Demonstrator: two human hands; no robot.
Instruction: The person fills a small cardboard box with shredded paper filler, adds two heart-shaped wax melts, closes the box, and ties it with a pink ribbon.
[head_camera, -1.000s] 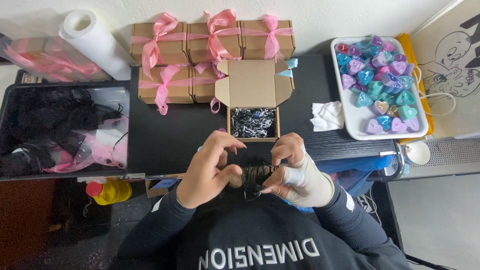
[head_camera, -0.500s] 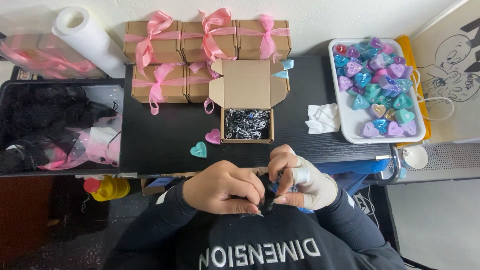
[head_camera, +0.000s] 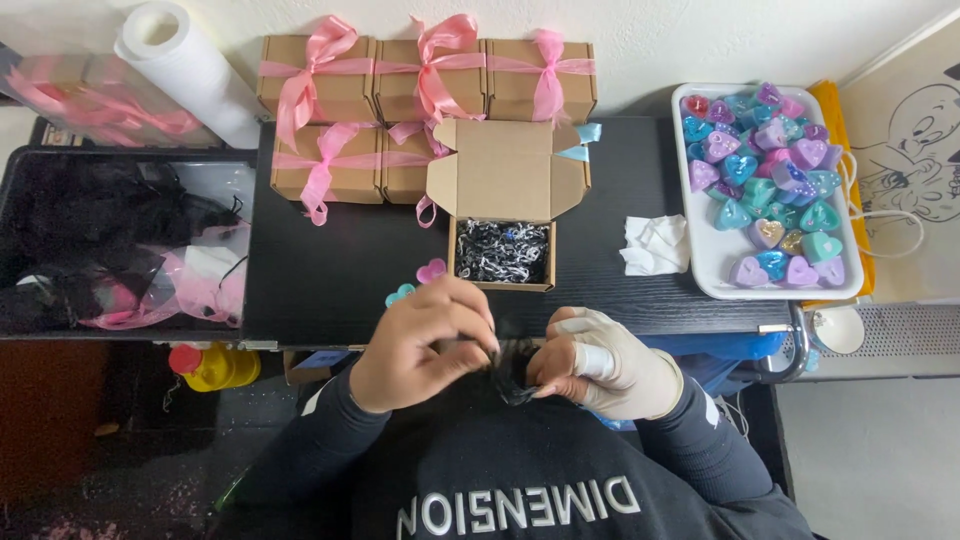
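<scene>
My left hand (head_camera: 420, 345) and my right hand (head_camera: 600, 362), the right one in a pale glove, meet at the table's front edge over my chest. Both pinch a small clump of black shredded paper (head_camera: 512, 370) between their fingertips. Just beyond them stands an open brown cardboard box (head_camera: 502, 255) filled with black and white paper shreds, its lid (head_camera: 508, 180) tipped back. A pink heart (head_camera: 432, 270) and a teal heart (head_camera: 398, 294) lie on the black table (head_camera: 330, 260) beside my left hand.
Several closed brown boxes (head_camera: 430, 75) tied with pink ribbon line the back. A white tray (head_camera: 715, 275) of coloured hearts sits right, with a crumpled white tissue (head_camera: 655, 245) beside it. A black bin (head_camera: 110, 240) of black shreds and pink bags stands left, a paper roll (head_camera: 175, 55) behind.
My hands stayed together at the table's front edge, working the black shreds; the left hand slid down, uncovering the two small hearts, then moved back up beside them.
</scene>
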